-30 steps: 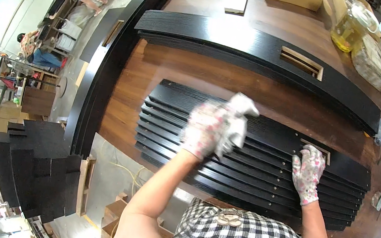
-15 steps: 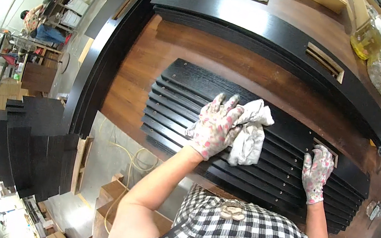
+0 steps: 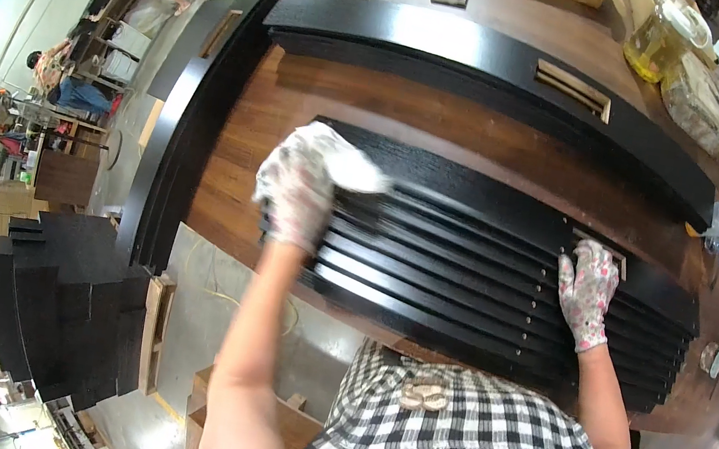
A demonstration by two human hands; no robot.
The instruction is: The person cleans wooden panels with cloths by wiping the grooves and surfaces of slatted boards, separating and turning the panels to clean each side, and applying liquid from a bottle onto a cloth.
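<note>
Head view, cloth [image 3: 352, 166], jar [image 3: 661, 35] holding yellow liquid [image 3: 644, 60]

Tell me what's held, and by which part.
Left hand holds the cloth; blur hides which part. Right hand rests on the boards, no grip visible.

Left hand [image 3: 297, 200] outstretched (blurred), right hand [image 3: 590, 294] palm-down, thumb [image 3: 567, 272] apart
</note>
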